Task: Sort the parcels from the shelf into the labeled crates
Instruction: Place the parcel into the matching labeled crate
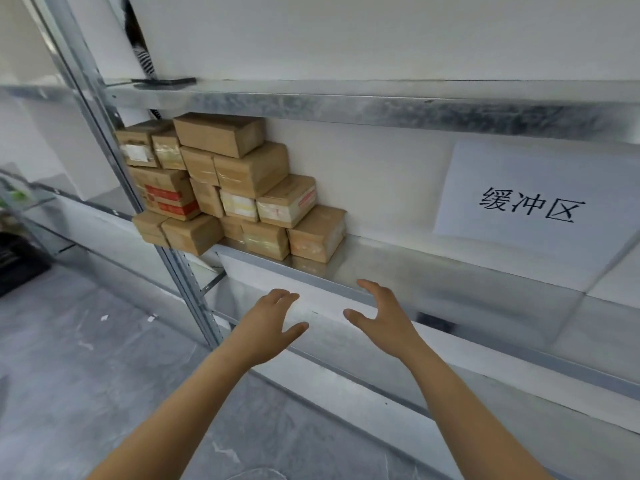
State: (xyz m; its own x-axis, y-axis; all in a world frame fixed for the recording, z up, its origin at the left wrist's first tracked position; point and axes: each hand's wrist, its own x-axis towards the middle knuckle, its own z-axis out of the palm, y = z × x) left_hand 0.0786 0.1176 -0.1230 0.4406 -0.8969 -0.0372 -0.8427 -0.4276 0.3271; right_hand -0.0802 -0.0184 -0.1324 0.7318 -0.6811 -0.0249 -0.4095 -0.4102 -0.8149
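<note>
Neither hand grasps anything: in the head view the left hand [273,320] and the right hand [377,317] are both released, fingers spread and gently bent, thumbs turned toward each other across a gap. Both bare forearms reach up and forward, the hands about level with the front lip of the grey galvanised metal shelf [433,271]. The stack of brown taped cardboard parcels [235,188] sits on that shelf up and to the left of the hands, near but apart from them. Its closest piece, the low brown carton at the stack's right foot [317,233], lies above the gap between the hands. A white paper sign with black characters [530,202] hangs well right of the right hand. This reads as the reach before a pick. The next move likely calls for carrying both hands up to an outer parcel and closing on its two sides without toppling the pile. No labelled crate shows clearly.
</note>
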